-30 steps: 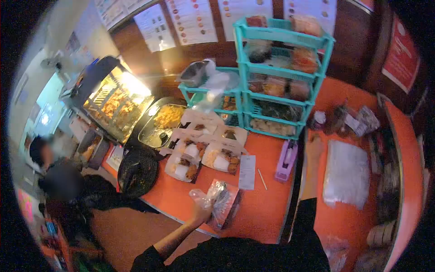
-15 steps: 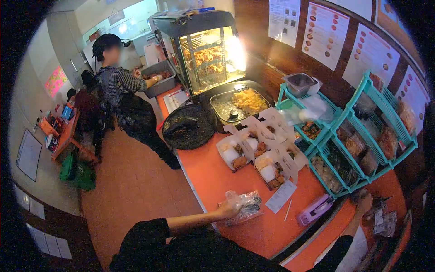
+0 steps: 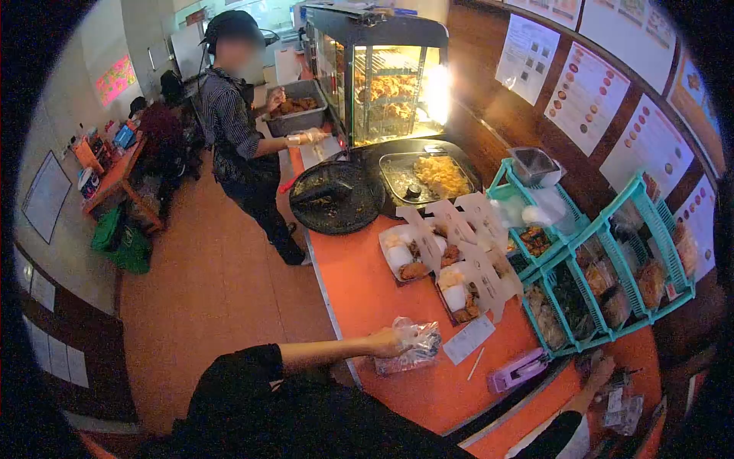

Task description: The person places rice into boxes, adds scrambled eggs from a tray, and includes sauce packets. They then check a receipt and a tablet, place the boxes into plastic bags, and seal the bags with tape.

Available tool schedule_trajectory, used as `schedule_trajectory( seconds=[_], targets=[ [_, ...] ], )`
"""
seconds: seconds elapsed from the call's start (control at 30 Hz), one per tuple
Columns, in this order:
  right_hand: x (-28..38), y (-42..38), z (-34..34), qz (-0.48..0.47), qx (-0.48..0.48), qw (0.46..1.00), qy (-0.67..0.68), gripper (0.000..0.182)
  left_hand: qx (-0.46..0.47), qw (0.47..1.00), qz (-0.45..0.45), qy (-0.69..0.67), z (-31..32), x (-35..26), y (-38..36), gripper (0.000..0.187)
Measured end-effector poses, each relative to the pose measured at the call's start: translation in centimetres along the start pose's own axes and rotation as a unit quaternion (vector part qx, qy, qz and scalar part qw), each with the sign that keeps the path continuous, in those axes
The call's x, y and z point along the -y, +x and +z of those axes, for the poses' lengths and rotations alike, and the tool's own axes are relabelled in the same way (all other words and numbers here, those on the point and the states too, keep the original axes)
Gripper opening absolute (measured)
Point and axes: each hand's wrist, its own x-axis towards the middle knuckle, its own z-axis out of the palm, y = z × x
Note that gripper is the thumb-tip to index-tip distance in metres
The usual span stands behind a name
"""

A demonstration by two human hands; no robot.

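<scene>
Two hands are out over the orange counter point(image 3: 367, 294). The left hand point(image 3: 386, 343) is closed on the gathered top of a clear plastic bag point(image 3: 409, 346) that lies near the counter's front edge, just beside a white paper slip point(image 3: 469, 339). The bag looks light, thin and crinkly — soft enough to sag and slippery where it is smooth, so the bunched neck is probably the surest hold, with a palm under the base if the contents shift. Something dark sits inside; I cannot tell what.

The right hand point(image 3: 599, 373) reaches to small packets point(image 3: 625, 407) near the counter's far right corner — whether its fingers are closed, I cannot tell. Open food boxes point(image 3: 447, 264) stand mid-counter, beside teal racks point(image 3: 604, 268). Another person point(image 3: 241, 130) works by the lit display case point(image 3: 382, 76).
</scene>
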Motion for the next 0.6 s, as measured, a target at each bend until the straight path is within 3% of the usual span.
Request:
schedule_trajectory(
  seconds=[0.07,0.1,0.2,0.27,0.3,0.33,0.4,0.43,0.47,0.5,0.53,0.57,0.6],
  targets=[
    [-0.3,0.8,-2.4,0.053,0.001,0.998,-0.015,0.026,0.03,0.999,-0.029,0.019,0.6,1.6,0.6,0.028],
    [0.0,1.6,-4.4,0.1,-0.003,0.995,-0.032,0.027,0.036,0.998,0.033,0.049,2.1,4.8,1.5,0.03],
    [3.8,3.9,-14.4,0.213,-0.051,0.975,-0.039,0.027,0.063,0.987,0.102,0.105,3.5,8.7,3.3,0.036],
    [6.8,2.7,-20.8,0.241,-0.109,0.964,0.012,0.029,0.085,0.981,0.109,0.135,2.3,7.5,3.7,0.038],
    [8.5,1.4,-23.2,0.265,-0.164,0.948,0.065,0.032,0.064,0.967,0.207,0.137,0.2,4.7,3.3,0.04],
    [10.1,-0.9,-24.1,0.261,-0.136,0.948,0.121,0.03,0.044,0.942,0.303,0.137,-1.2,2.8,3.1,0.042],
    [20.8,-3.9,-28.0,0.171,-0.062,0.885,0.43,0.018,0.073,0.955,0.269,0.102,-2.0,2.0,3.2,0.042],
    [28.6,-4.7,-31.9,0.251,0.095,0.762,0.59,0.006,0.097,0.966,0.23,0.068,-2.4,1.7,3.5,0.042],
    [34.3,-6.8,-32.4,0.218,0.181,0.707,0.648,0.003,0.103,0.964,0.235,0.067,-2.8,1.2,3.8,0.042],
    [40.0,-9.0,-32.8,0.189,0.27,0.645,0.689,0.004,0.114,0.931,0.293,0.186,-3.3,0.9,4.3,0.039],
    [43.9,-12.6,-31.2,0.166,0.317,0.627,0.692,0.005,0.12,0.907,0.321,0.244,-3.5,0.8,5.0,0.038],
    [47.5,-14.1,-31.7,0.228,0.325,0.595,0.699,0.002,0.124,0.879,0.35,0.298,-3.5,0.8,5.7,0.037],
    [49.8,-15.9,-30.5,0.238,0.291,0.666,0.645,0.003,0.174,0.893,0.329,0.253,-3.1,1.6,6.7,0.033]
  ],
)
